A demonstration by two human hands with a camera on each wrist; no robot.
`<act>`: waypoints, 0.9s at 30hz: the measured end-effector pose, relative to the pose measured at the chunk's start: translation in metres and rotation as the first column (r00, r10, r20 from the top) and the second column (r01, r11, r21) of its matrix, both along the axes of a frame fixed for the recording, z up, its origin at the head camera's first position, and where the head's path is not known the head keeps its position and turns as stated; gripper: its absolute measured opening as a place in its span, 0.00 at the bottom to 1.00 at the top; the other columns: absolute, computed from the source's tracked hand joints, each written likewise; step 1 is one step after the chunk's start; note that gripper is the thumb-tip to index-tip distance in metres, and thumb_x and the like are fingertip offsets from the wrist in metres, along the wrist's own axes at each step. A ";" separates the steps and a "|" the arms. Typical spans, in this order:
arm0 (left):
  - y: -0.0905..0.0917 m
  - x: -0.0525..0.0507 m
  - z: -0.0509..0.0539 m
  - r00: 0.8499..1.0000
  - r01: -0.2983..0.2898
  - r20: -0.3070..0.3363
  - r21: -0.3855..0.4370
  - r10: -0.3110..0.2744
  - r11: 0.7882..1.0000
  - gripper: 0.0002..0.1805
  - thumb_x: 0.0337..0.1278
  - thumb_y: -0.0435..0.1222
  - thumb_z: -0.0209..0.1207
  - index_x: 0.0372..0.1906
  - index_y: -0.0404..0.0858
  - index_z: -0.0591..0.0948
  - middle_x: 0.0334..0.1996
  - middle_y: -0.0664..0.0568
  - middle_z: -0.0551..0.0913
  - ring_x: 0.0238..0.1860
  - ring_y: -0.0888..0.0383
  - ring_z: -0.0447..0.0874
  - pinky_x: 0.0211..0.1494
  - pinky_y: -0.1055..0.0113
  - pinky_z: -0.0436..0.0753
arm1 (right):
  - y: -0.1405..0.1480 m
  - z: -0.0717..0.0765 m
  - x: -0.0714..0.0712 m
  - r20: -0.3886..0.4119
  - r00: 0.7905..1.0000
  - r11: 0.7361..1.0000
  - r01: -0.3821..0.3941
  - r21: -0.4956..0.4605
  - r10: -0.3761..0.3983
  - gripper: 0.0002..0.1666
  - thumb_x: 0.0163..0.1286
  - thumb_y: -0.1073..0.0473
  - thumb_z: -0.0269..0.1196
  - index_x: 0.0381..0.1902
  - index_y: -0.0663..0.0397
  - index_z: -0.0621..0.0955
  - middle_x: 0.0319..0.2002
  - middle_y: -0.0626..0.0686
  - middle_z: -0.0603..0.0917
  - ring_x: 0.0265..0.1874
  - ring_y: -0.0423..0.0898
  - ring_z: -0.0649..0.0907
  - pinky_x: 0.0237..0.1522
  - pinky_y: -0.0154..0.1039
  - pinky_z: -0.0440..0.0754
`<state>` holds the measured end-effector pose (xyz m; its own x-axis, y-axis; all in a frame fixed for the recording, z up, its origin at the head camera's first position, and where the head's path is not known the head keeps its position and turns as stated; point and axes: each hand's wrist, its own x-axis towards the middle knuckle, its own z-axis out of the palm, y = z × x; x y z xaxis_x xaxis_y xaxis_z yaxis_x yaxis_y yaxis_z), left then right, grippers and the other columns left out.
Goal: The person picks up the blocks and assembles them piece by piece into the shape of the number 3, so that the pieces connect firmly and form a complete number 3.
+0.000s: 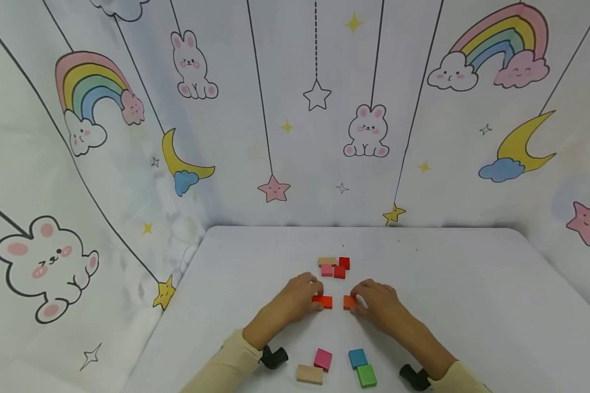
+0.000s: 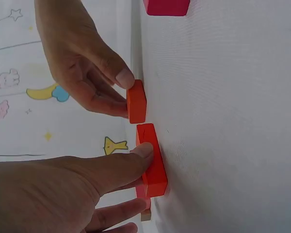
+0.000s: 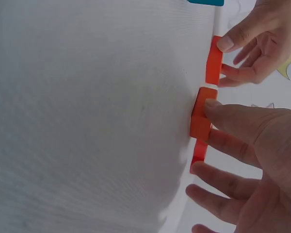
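Observation:
In the middle of the white table, my left hand (image 1: 300,297) pinches a long red-orange block (image 1: 324,302) between thumb and fingers. Facing it across a small gap is an orange block (image 1: 349,302), which my right hand (image 1: 377,305) pinches from the right side. The left wrist view shows the left thumb lying on the face of the red-orange block (image 2: 155,165). In the right wrist view the right thumb presses the orange block (image 3: 202,116), with the other fingers spread behind it.
Beyond the hands sits a cluster: a wooden block (image 1: 326,261), a pink block (image 1: 326,270) and two red blocks (image 1: 340,272). Closer to me lie a magenta block (image 1: 323,359), a wooden block (image 1: 310,374), a blue block (image 1: 358,358) and a green block (image 1: 366,376). A patterned cloth hangs behind the table.

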<state>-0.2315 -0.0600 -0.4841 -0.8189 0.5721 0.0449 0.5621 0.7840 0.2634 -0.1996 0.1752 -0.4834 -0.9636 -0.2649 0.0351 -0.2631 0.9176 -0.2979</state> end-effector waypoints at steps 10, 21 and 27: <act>0.009 -0.002 -0.001 0.999 0.023 -0.026 -0.011 -0.023 1.000 0.13 0.62 0.45 0.74 0.48 0.47 0.86 0.50 0.55 0.82 0.52 0.59 0.78 0.58 0.65 0.82 | -0.006 -0.001 0.000 -0.018 1.000 1.000 -0.021 -0.015 0.021 0.19 0.62 0.53 0.79 0.49 0.48 0.88 0.51 0.54 0.86 0.57 0.55 0.83 0.63 0.72 0.75; 0.012 -0.001 -0.003 0.997 0.031 -0.064 -0.037 -0.034 0.999 0.15 0.62 0.46 0.73 0.49 0.47 0.86 0.52 0.53 0.83 0.53 0.58 0.79 0.60 0.64 0.81 | -0.012 -0.002 -0.002 -0.007 0.999 0.999 -0.031 -0.013 0.031 0.19 0.62 0.53 0.79 0.49 0.48 0.88 0.52 0.54 0.86 0.58 0.54 0.83 0.64 0.72 0.74; 0.012 0.000 -0.003 0.996 0.038 -0.075 -0.037 -0.041 0.999 0.14 0.62 0.45 0.74 0.49 0.47 0.86 0.51 0.53 0.84 0.52 0.59 0.79 0.60 0.65 0.81 | -0.012 -0.001 -0.001 -0.016 0.999 0.999 -0.040 -0.021 0.040 0.19 0.61 0.53 0.80 0.48 0.47 0.88 0.52 0.54 0.86 0.57 0.54 0.83 0.63 0.71 0.75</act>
